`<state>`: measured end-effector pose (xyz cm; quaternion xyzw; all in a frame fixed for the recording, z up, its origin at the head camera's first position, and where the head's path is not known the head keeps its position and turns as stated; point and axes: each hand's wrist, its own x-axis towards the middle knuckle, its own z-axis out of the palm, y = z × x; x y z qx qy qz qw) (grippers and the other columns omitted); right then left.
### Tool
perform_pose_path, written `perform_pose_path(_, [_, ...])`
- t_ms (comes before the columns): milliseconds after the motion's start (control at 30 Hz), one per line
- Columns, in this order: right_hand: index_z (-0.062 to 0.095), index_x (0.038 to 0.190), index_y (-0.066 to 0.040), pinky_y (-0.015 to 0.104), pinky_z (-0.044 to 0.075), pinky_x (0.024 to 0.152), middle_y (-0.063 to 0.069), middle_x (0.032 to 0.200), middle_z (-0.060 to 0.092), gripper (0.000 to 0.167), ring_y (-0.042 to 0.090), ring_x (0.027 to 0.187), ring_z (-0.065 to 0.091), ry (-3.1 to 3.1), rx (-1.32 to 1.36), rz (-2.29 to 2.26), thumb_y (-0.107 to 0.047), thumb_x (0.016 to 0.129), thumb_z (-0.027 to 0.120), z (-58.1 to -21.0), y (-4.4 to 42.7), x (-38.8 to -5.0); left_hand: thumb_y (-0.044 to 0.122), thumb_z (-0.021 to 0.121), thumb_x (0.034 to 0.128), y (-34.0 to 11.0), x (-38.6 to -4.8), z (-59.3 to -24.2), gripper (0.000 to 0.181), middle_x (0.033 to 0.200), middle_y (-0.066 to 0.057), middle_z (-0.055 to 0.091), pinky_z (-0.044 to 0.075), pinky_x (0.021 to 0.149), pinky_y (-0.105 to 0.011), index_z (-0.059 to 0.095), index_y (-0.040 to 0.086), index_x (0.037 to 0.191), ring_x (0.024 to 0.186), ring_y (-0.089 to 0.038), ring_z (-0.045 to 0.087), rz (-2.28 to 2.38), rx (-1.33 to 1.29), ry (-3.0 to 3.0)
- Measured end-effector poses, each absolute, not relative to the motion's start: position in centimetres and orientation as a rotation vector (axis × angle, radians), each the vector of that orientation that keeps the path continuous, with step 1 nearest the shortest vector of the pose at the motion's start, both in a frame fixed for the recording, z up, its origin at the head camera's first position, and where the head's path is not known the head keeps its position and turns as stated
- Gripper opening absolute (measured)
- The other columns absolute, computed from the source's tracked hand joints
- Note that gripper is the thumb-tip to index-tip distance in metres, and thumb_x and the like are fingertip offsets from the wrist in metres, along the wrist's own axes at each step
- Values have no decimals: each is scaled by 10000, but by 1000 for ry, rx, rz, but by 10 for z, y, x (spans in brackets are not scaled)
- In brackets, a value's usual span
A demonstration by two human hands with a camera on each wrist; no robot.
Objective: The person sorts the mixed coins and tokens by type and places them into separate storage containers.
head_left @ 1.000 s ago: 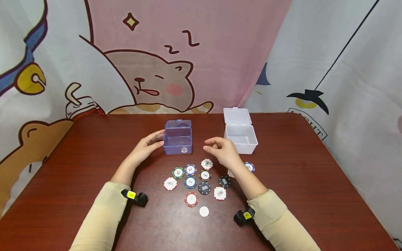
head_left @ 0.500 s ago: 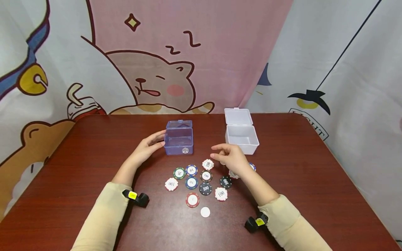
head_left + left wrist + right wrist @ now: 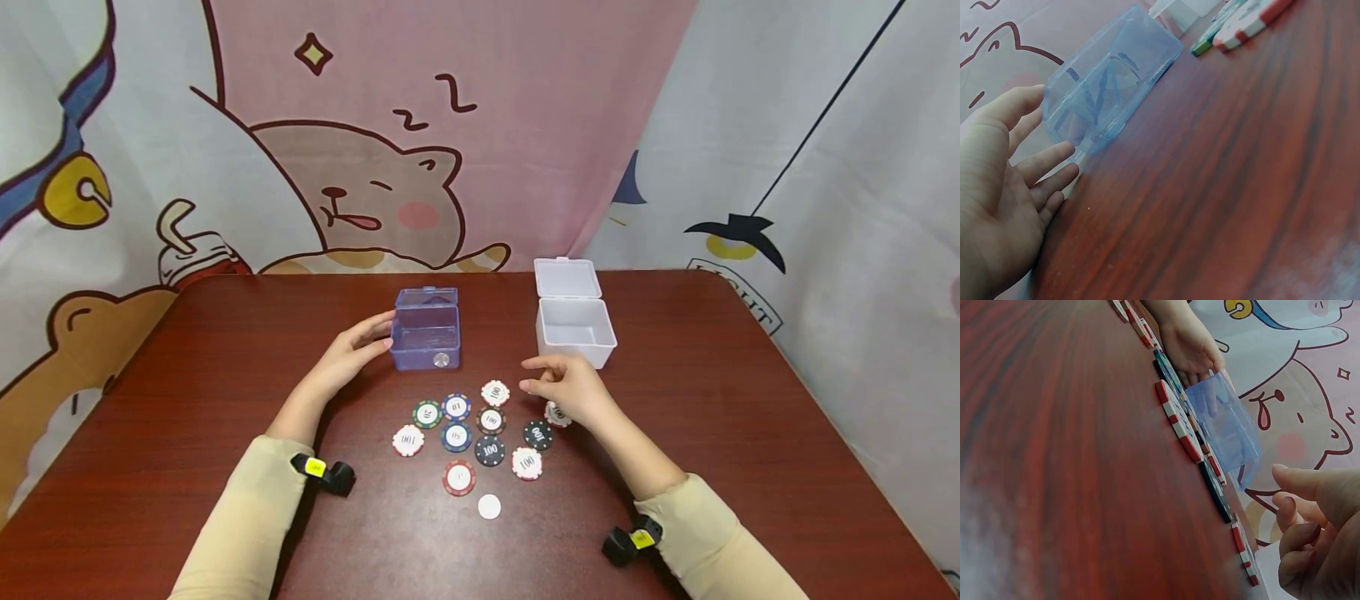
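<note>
The left hand (image 3: 345, 358) touches the left side of an open translucent blue box (image 3: 425, 337) with relaxed fingers; the left wrist view shows its fingertips against the box (image 3: 1116, 78). A round silvery piece (image 3: 441, 360) shows at the box's front. The right hand (image 3: 573, 387) hovers in front of the open white box (image 3: 576, 325), thumb and index finger apart, other fingers bent loosely, with nothing seen between them. Below it a white-rimmed chip (image 3: 557, 414) is partly hidden. Leftward lie a white chip (image 3: 495, 392) and a brown chip (image 3: 491, 419).
Several more chips lie flat nearer the person, among them a green one (image 3: 427, 414), a black one (image 3: 490, 451) and a red one (image 3: 458, 477). A plain white disc (image 3: 489, 506) is nearest. Behind the brown table (image 3: 712, 400) hangs a printed curtain (image 3: 570, 125).
The right hand has moved rightward and nearer the person, from between the boxes to in front of the white box, and now covers the blue chip at the right. The left hand stays against the blue box.
</note>
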<state>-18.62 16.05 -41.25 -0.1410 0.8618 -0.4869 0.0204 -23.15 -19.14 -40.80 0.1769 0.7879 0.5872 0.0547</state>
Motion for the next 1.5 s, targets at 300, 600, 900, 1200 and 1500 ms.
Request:
perform_pose_path(300, [680, 1062, 83, 228, 352, 454, 62, 567, 549, 301, 148, 500, 495, 2638, -365, -1502, -74, 815, 750, -413, 166, -183, 56, 569, 944, -192, -233, -411, 515, 1358, -286, 465, 333, 1004, -499, 399, -40, 1421, 1261, -401, 431, 1786, 544, 2392])
perform_pose_path(600, [722, 999, 39, 237, 325, 459, -29, 529, 451, 265, 83, 482, 412, 2773, -315, -1358, -96, 779, 784, -416, 168, -184, 62, 569, 945, -193, -233, -411, 517, 1358, -290, 462, 332, 1005, -503, 398, -36, 1423, 1258, -400, 431, 1781, 541, 2395])
perform_pose_path(900, [754, 983, -56, 291, 331, 476, -58, 530, 459, 250, 97, 494, 432, 2914, -274, -1160, -185, 774, 797, -420, 166, -185, 61, 564, 948, -192, -232, -410, 517, 1362, -294, 456, 327, 1008, -512, 392, -38, 1425, 1263, -395, 428, 1785, 540, 2388])
perform_pose_path(1200, [754, 1023, -111, 308, 330, 473, -66, 546, 482, 282, 101, 501, 452, 2944, -199, -1068, -249, 778, 789, -421, 164, -184, 59, 559, 951, -193, -232, -410, 516, 1363, -299, 452, 320, 1012, -522, 388, -39, 1427, 1267, -400, 421, 1782, 537, 2384])
perform_pose_path(1500, [757, 1001, -161, 320, 338, 473, -74, 552, 489, 256, 105, 510, 465, 2961, -160, -1030, -263, 770, 791, -421, 163, -184, 76, 568, 949, -193, -233, -411, 517, 1359, -287, 462, 328, 1007, -523, 399, -24, 1427, 1260, -402, 429, 1772, 533, 2396])
